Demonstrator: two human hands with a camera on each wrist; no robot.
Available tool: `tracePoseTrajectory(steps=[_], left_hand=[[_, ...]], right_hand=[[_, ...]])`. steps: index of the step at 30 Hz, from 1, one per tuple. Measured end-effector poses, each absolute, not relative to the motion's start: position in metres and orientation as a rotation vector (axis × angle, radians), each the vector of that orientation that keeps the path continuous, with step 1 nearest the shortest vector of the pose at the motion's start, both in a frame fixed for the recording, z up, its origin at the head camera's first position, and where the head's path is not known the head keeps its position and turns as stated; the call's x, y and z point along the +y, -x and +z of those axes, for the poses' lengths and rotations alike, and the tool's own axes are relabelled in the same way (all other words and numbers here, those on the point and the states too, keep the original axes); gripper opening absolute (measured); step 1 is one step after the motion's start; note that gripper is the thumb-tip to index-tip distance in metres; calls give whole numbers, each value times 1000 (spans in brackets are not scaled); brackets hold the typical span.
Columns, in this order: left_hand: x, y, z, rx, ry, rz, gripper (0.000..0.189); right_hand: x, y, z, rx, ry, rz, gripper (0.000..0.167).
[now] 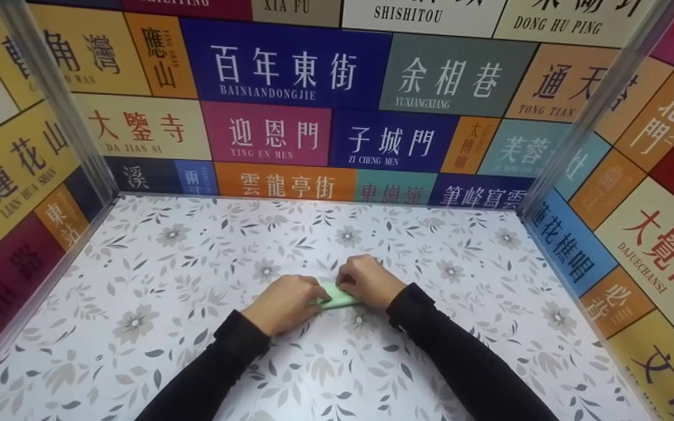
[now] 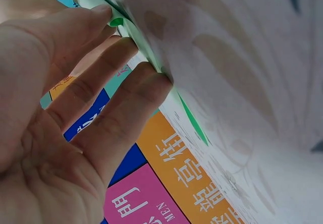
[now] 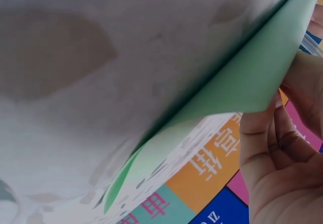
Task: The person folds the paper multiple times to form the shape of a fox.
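A piece of light green paper (image 1: pixel 339 298) lies on the floral-patterned tabletop, between the two hands. My left hand (image 1: pixel 288 303) pinches its left end. Seen in the left wrist view, the paper's edge curls into a small roll (image 2: pixel 117 21) by the thumb, while other fingertips rest along the sheet. My right hand (image 1: pixel 372 282) grips the other end from the far side. The right wrist view shows thumb and fingers at a bent-up edge of the green paper (image 3: pixel 242 77), with a pointed corner (image 3: pixel 119 183) sticking out low along the table.
The white tabletop (image 1: pixel 196 362) carries grey flowers and leaves. Colourful panels with printed characters (image 1: pixel 287 64) stand behind it and on both sides. Clear upright strips (image 1: pixel 59 99) run down the corners. Black sleeves (image 1: pixel 460 356) cover both forearms.
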State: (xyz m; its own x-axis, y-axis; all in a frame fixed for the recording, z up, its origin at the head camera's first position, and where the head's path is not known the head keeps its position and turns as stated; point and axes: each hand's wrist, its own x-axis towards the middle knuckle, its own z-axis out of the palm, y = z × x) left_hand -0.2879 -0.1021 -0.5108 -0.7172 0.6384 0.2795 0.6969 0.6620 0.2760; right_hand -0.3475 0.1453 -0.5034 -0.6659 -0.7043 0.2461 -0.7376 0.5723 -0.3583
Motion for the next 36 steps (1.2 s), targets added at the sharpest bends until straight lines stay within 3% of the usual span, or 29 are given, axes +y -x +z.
tracePoseTrajectory(steps=[14,26,36], left_hand=[[-102,287,-509,-2796,1020,-652,24],[-82,292,-503,-2808,775,-864,5],[-61,302,-507,-2743,759,-958,10]], right_hand=[[143,346,-505,-2742,-1220,720,12],[145,346,-508,-2713,-1232,736,14],[146,346,-509,-2675,-1223,708,14]])
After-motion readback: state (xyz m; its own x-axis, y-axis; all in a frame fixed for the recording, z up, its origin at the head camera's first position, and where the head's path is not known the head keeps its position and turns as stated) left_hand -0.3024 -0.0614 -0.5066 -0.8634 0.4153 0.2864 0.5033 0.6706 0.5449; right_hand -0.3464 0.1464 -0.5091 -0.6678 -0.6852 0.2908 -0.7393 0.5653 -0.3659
